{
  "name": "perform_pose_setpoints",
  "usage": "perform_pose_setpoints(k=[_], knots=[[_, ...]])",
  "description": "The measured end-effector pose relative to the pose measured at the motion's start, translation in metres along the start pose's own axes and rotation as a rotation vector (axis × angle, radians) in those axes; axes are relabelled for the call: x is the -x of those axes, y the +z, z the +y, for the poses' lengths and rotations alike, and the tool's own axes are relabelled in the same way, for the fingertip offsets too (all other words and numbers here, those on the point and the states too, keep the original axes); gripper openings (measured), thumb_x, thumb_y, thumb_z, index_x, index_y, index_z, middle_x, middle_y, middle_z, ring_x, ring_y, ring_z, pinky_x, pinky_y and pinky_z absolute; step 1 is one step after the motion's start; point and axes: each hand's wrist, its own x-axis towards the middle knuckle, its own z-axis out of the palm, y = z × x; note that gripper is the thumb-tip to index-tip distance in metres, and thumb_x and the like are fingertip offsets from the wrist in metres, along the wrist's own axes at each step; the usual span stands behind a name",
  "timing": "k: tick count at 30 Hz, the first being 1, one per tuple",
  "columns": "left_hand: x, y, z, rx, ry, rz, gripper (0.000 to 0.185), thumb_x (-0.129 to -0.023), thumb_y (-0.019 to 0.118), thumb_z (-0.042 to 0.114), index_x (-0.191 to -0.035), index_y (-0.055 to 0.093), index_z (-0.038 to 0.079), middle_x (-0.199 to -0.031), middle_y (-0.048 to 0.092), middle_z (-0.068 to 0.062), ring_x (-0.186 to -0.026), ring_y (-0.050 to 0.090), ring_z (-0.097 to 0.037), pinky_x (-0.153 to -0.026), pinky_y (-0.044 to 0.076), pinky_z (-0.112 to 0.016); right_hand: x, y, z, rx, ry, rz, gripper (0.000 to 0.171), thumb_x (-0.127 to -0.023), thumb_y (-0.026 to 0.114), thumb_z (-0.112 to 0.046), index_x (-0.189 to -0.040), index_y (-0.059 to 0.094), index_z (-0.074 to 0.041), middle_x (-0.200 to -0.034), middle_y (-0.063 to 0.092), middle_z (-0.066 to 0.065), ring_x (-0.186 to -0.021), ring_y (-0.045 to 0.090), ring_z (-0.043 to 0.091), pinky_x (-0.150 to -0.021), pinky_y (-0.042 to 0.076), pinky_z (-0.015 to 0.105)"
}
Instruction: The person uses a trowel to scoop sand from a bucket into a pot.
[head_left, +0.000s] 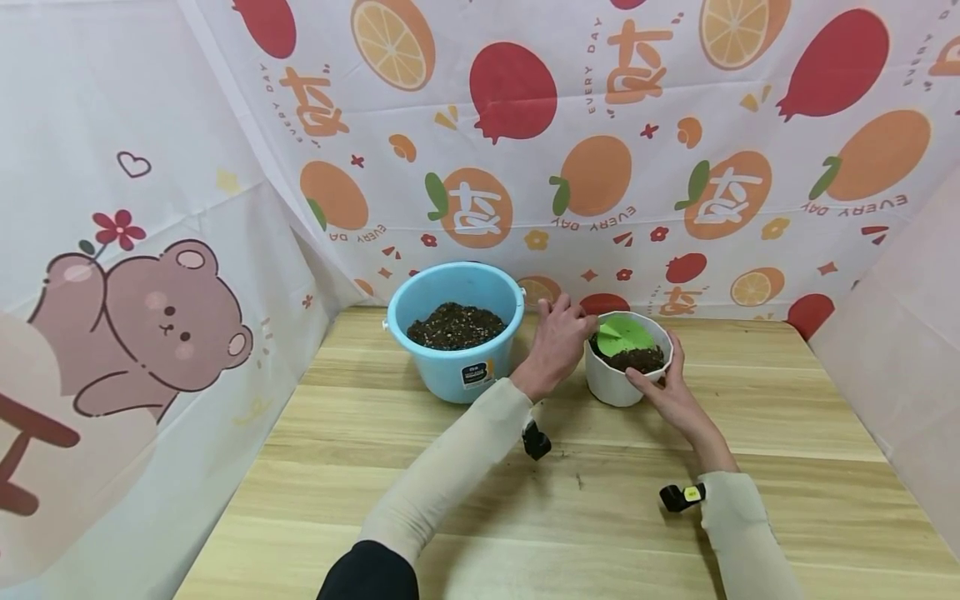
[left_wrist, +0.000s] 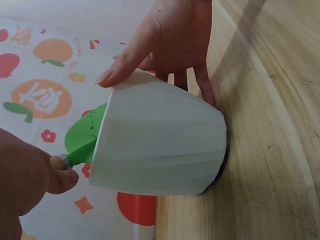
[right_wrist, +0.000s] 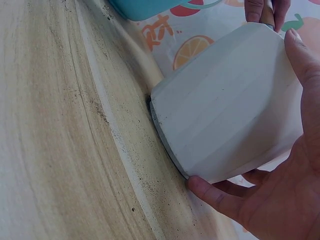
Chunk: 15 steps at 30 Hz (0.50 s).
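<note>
My left hand grips the wooden handle of a trowel with a green blade. The blade reaches into a white faceted flowerpot over dark soil. In the left wrist view, the trowel's metal collar shows just beyond my finger and thumb. My right hand holds the pot from its right side, thumb at the rim and fingers spread along the wall. Seen from the right wrist, one fingertip touches near the pot's base. The pot stands upright on the table.
Left of the pot stands a light blue bucket partly filled with dark soil. Crumbs of soil lie scattered on the wooden table. A fruit-print cloth hangs close behind, and a bear-print cloth hangs at left.
</note>
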Motion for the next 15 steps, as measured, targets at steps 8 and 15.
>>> perform_pose_setpoints(k=[8, 15], knots=[[0.0008, 0.0017, -0.0023, 0.013, -0.017, 0.01, 0.028, -0.1, 0.058, 0.015, -0.107, 0.079, 0.032, -0.104, 0.077, 0.007, -0.095, 0.055, -0.016, -0.085, 0.028, -0.041, 0.0006, -0.0011, 0.0019, 0.013, 0.016, -0.007, 0.1, -0.101, 0.062, -0.03, -0.154, -0.021, -0.045, -0.168, -0.007, 0.01, -0.157, 0.0, 0.041, -0.121, 0.014, 0.069], [0.0003, 0.003, -0.0054, 0.021, -0.032, 0.046, 0.035, -0.099, 0.056, 0.007, -0.105, 0.079, 0.032, -0.099, 0.077, 0.007, -0.092, 0.054, -0.016, -0.083, 0.026, -0.04, -0.0012, -0.0008, 0.0033, 0.006, 0.007, 0.001, 0.099, -0.101, 0.062, -0.03, -0.154, -0.02, -0.046, -0.168, -0.006, 0.009, -0.157, 0.0, 0.04, -0.121, 0.015, 0.068]])
